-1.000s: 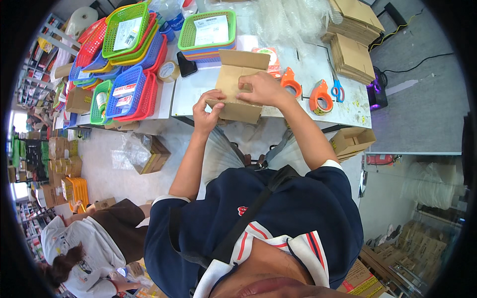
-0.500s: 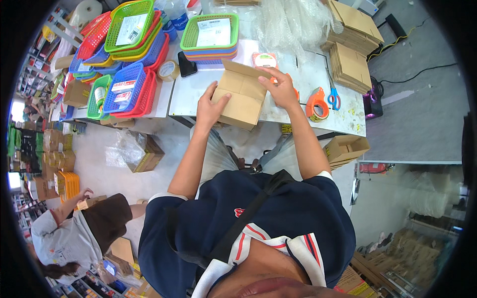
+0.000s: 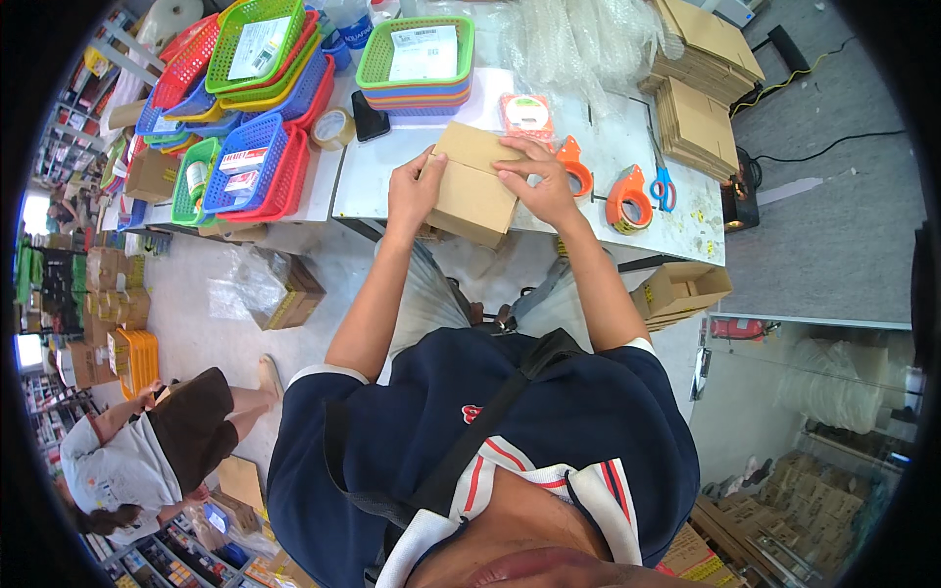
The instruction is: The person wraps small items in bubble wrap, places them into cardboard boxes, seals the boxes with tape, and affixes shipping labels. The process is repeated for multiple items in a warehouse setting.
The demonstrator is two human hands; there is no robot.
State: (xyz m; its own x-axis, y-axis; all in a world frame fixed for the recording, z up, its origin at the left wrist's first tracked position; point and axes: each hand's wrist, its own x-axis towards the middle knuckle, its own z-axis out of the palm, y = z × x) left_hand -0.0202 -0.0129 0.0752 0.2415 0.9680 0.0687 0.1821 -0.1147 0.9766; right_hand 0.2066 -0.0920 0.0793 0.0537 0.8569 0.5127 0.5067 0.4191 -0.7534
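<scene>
A small brown cardboard box [image 3: 475, 201] rests at the table's front edge, its top flaps folded down and meeting along a seam. My left hand [image 3: 414, 193] grips its left side, thumb at the near end of the fingers along the edge. On the right, my right hand [image 3: 544, 184] holds the other side, its fingers bent over the top flap. Two orange tape dispensers [image 3: 627, 203] lie to the right of the box, one close to my right hand. Just beyond the box is a red-edged pack with a white round label [image 3: 527, 118].
Stacked coloured baskets [image 3: 417, 93] stand at the back, with more at left [image 3: 257, 171]. A tape roll [image 3: 333, 128] and black phone [image 3: 370, 116] lie nearby. Scissors [image 3: 664, 186], flat cardboard [image 3: 696, 127] and bubble wrap [image 3: 578, 49] are at right. Another person [image 3: 147, 451] is at lower left.
The box's raised far flap has been folded down, so its top is now flat. My right hand has moved slightly left and down over it. The other person has drawn an arm in.
</scene>
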